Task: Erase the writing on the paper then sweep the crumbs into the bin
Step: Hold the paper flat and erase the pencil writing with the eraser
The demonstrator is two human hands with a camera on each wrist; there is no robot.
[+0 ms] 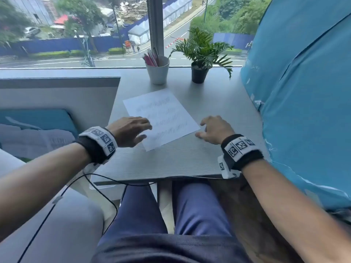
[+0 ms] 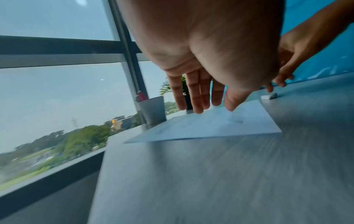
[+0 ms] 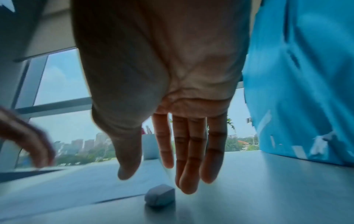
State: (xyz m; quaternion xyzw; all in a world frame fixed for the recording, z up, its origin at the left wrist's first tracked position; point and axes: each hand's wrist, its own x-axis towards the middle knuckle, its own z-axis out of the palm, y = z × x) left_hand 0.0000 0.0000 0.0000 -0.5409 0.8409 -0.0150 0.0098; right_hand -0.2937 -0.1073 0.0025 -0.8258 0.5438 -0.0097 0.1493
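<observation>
R hand hangs w/ fingers straight and loose, holding nothing; the eraser lies on the desk just under its fingertips, not yet gripped, whether touched can't tell. Just L of that, the paper lies flat, its near-right corner beside the R thumb. L hand also slack, fingers spread over the paper's near-left edge, prob. to pin it; contact can't be confirmed from the wrist view. Progress, my read: basically at the start. Pencil lines look fully present on the sheet, no erased patch seen, no crumbs seen, so erasing, sweeping and binning are all left. No bin in view in any shot, so it must be off-frame. Count: 1 eraser, 1 paper, 2 hands, both free. Farther out past the paper: 1 cup of pens, 1 potted plant to its R, by the window. Blue cover to the R of the R hand.
</observation>
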